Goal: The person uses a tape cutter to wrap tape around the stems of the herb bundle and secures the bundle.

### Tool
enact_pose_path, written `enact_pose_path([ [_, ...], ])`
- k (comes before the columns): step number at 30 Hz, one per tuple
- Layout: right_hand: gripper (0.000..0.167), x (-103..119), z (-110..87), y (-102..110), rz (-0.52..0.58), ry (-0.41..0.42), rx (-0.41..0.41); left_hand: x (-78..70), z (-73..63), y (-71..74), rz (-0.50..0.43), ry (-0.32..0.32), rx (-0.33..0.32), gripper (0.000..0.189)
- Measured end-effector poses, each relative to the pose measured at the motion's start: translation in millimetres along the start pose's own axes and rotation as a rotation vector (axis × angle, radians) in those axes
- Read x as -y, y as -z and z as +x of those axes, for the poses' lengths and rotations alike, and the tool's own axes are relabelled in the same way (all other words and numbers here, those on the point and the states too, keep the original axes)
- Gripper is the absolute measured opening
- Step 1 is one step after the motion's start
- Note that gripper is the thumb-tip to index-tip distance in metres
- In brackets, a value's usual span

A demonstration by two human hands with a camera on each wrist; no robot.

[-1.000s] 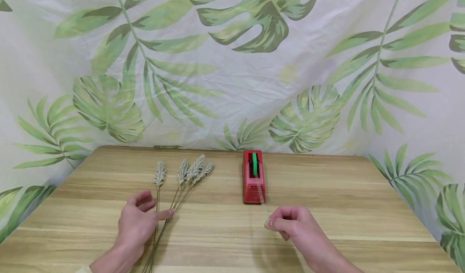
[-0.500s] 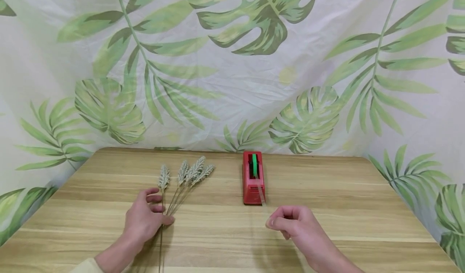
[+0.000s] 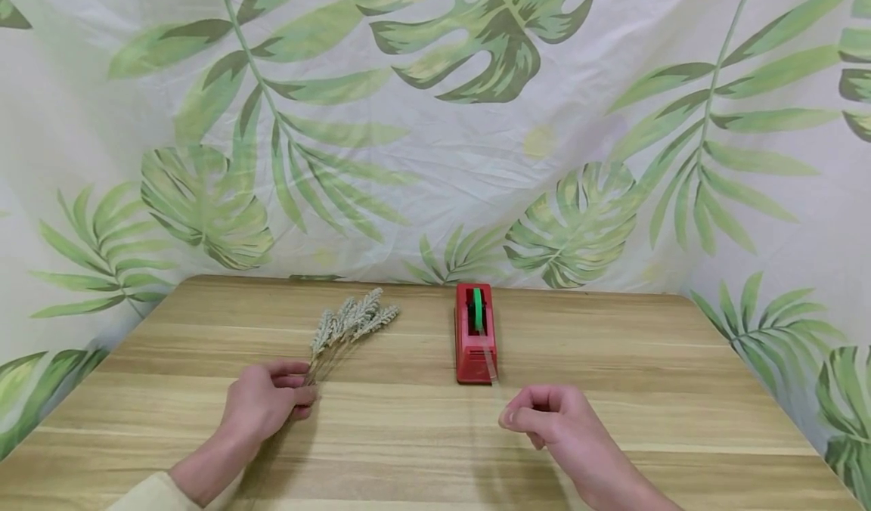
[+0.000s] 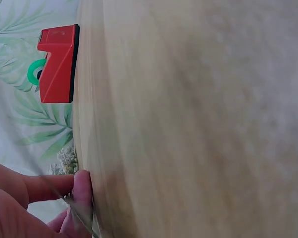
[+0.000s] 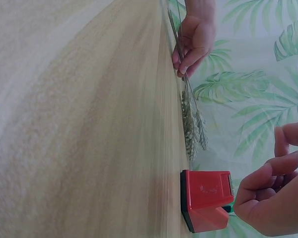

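"Left side?"

"Left hand [image 3: 261, 407], eight o'clock from the red tape dispenser [image 3: 469, 361], fingers pinched round the grass stalks [image 3: 348, 325]; heads toward one. Presumably light, brittle: hold mid-stem, gently."

"Right?"

"Clear tape [image 3: 490, 368], likely sticky, runs to right hand [image 3: 550, 417], five o'clock; thumb and forefinger pinch it. Dispenser-side mark illegible."

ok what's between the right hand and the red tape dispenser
In the head view, a strip of clear tape runs from the red tape dispenser to the right hand.
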State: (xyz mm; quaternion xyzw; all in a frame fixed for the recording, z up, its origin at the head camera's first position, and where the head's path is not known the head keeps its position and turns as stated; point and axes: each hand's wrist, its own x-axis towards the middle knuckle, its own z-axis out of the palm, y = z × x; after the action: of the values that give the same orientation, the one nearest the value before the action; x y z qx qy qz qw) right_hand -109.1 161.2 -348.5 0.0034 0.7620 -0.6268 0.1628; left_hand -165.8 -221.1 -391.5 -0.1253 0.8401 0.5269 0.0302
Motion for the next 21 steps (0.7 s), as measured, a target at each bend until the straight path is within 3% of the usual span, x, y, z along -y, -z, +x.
enact_pose_path([
  [4,0.009,0.6,-0.2,-0.2,0.003,0.001,0.002,1.4,-1.2,2.4,-0.058,0.033,0.016,0.045],
  [15,0.009,0.6,-1.3,0.8,0.009,0.017,0.008,4.4,0.6,8.9,0.082,-0.017,0.004,0.043],
  [21,0.009,0.9,-0.9,-0.1,0.004,0.009,0.009,4.6,-0.1,11.6,0.025,-0.032,0.007,0.042],
])
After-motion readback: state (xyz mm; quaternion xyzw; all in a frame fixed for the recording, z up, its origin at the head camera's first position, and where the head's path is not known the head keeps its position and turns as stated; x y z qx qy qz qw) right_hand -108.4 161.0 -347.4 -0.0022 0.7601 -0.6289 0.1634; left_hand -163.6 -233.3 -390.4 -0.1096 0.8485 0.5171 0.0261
